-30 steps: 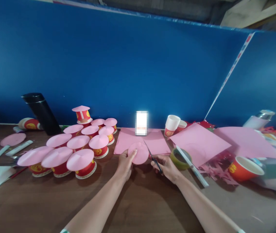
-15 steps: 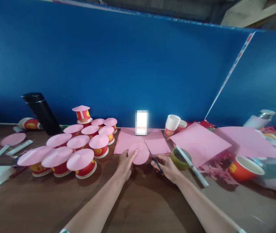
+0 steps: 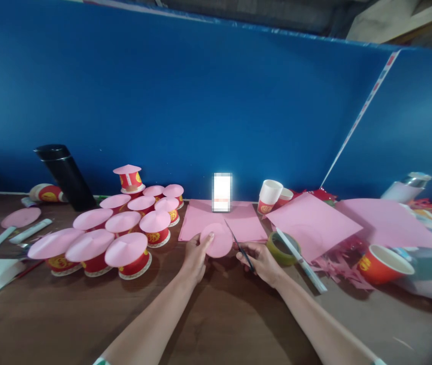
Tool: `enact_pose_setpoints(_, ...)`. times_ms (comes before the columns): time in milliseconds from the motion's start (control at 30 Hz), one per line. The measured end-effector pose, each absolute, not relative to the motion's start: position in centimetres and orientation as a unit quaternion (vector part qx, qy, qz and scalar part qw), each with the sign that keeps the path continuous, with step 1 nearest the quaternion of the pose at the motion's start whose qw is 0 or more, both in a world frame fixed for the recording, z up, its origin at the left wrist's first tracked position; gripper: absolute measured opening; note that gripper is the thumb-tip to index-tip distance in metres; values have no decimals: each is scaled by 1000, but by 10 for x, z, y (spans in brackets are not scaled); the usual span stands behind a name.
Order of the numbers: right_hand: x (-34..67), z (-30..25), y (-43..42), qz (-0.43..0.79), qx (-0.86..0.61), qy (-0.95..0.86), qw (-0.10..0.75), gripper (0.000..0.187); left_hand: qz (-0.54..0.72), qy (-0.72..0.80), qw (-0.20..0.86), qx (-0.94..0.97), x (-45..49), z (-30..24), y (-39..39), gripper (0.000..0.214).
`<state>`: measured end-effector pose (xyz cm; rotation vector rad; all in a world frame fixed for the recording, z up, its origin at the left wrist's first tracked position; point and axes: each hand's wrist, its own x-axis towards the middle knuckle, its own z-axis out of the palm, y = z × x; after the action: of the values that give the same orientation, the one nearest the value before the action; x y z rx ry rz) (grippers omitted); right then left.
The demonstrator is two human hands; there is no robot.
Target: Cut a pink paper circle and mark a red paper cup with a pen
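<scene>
Fingers of the left hand (image 3: 196,259) pinch the pink disc (image 3: 219,243) at its near-left rim, thumb on top, so it lies just rightward of them. Right hand (image 3: 261,258) fingers curl round the scissors (image 3: 241,250), whose long axis slants away and leftward beside the disc's right edge; contact is unclear. Beyond all fingertips lies a pink paper stack (image 3: 248,223).

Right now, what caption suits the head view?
Left hand holding a pink paper disc, right hand scissors, near red cups with pink cone tops.
</scene>
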<state>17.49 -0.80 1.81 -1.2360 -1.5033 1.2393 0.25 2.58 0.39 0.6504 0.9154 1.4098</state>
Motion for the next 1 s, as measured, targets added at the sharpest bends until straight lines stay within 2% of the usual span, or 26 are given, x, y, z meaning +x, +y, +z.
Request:
enact_pose_setpoints(400, 176, 17, -8, 481, -502, -593, 406, 42, 612, 379, 624, 304, 1, 4, 25, 39)
enact_pose_setpoints(633, 176, 15, -7, 473, -497, -600, 410, 40, 590, 393, 619, 337, 2, 5, 23, 51)
enact_pose_setpoints(1000, 175, 15, -7, 482, -495, -591, 416, 44, 605, 384, 626, 308, 2, 3, 25, 48)
